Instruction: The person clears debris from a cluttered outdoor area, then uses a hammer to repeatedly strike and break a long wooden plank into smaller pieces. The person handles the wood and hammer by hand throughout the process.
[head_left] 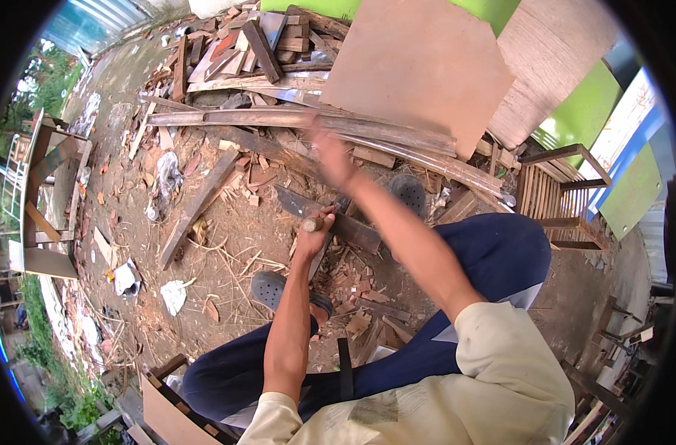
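My left hand is closed round a tool with a rounded wooden handle; its working end cannot be made out. Just beneath this hand, a dark plank lies slantwise between my feet. My right hand is raised ahead of it, smeared by motion, so its fingers do not show clearly. From this view it overlaps long brown wooden strips; whether it touches them I cannot tell. My grey clogs stand on either side of the plank.
A heap of scrap wood lies at the far side, next to large brown boards. Another loose plank rests on the dirt to the left. Wood chips and plastic scraps litter the ground. A slatted wooden frame stands at right.
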### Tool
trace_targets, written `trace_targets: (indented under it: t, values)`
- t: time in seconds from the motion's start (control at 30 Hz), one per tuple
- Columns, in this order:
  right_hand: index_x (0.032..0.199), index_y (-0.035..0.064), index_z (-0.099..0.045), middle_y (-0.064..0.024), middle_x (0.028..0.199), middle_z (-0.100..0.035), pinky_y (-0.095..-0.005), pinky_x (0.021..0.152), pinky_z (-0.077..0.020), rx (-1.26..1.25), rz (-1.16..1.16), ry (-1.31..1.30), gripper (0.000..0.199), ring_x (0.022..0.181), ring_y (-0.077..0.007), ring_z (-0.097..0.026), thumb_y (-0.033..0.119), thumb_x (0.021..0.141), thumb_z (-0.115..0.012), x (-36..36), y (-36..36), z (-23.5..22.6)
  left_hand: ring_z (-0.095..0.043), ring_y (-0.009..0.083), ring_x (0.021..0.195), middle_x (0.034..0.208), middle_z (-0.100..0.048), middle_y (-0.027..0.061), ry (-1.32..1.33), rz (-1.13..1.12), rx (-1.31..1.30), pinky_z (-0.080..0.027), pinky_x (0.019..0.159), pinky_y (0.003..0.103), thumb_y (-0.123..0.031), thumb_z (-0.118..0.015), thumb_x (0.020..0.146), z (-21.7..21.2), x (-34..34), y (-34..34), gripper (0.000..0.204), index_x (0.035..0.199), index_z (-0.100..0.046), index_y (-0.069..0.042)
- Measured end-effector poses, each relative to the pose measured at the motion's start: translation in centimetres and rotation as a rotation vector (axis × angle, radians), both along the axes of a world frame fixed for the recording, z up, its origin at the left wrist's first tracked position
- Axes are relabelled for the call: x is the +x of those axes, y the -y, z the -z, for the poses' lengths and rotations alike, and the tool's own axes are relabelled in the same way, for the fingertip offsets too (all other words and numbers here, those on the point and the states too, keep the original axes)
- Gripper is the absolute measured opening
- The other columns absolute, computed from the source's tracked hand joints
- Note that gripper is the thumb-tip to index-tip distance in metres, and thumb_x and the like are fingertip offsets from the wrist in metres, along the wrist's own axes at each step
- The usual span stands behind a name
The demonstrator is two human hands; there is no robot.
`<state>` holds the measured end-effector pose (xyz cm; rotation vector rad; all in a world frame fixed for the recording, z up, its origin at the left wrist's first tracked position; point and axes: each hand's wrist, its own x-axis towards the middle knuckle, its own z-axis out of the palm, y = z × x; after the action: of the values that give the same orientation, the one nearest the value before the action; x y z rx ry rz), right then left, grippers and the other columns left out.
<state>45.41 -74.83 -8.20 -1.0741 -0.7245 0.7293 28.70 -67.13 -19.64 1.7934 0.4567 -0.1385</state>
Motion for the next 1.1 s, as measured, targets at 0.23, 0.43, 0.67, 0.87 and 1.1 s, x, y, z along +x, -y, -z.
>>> trace_targets:
  t: [0.23,0.43,0.67,0.87,1.1]
  values:
    - [0.154,0.0004,-0.024,-0.0187,0.161,-0.024,-0.0476,0.121,-0.0201,-0.319,0.035,0.098,0.071,0.149,-0.0323,-0.023,0.041,0.098,-0.041,-4.4,0.8,5.6,-0.063,0.0251,0.108,0.118,-0.068,0.0150,-0.171,0.182,0.272,-0.047,0.095,0.039,-0.036,-0.055,0.099,-0.9,1.3,-0.2,0.044,0.126,-0.062,-0.001]
    - [0.139,0.0024,-0.043,-0.0221,0.127,-0.057,-0.0502,0.095,-0.0479,-1.235,0.139,0.663,0.069,0.117,-0.0392,-0.057,0.050,0.092,-0.057,-6.5,9.4,7.8,-0.068,0.0314,0.095,0.104,-0.071,0.0185,-0.104,-0.051,0.224,-0.050,0.086,0.038,-0.041,-0.067,0.092,-1.9,1.4,0.1,0.041,0.100,-0.068,0.000]
    - [0.135,-0.0009,-0.044,-0.0257,0.122,-0.057,-0.0482,0.092,-0.0509,-1.333,-0.097,0.720,0.094,0.114,-0.0393,-0.060,0.065,0.074,-0.072,-11.6,9.5,11.7,-0.070,0.0344,0.087,0.089,-0.072,0.0177,-0.296,0.072,0.526,-0.052,0.077,0.042,-0.062,-0.059,0.087,-2.8,4.6,-1.4,0.057,0.088,-0.074,-0.007]
    - [0.133,-0.0056,-0.039,-0.0287,0.112,-0.064,-0.0515,0.087,-0.0528,-1.171,-0.113,0.491,0.086,0.103,-0.0459,-0.065,0.047,0.077,-0.076,-10.8,10.7,15.2,-0.070,0.0392,0.091,0.086,-0.072,0.0216,-0.404,0.165,0.583,-0.053,0.083,0.045,-0.062,-0.062,0.083,-5.6,9.0,0.0,0.062,0.081,-0.075,-0.001]
    - [0.122,-0.0033,-0.042,-0.0278,0.109,-0.063,-0.0556,0.081,-0.0515,-1.133,0.001,0.629,0.062,0.097,-0.0499,-0.063,0.031,0.082,-0.073,-11.2,10.7,12.1,-0.073,0.0310,0.085,0.075,-0.073,0.0126,-0.536,0.181,0.457,-0.054,0.081,0.041,-0.057,-0.062,0.082,-6.0,10.9,-0.7,0.054,0.070,-0.076,-0.006]
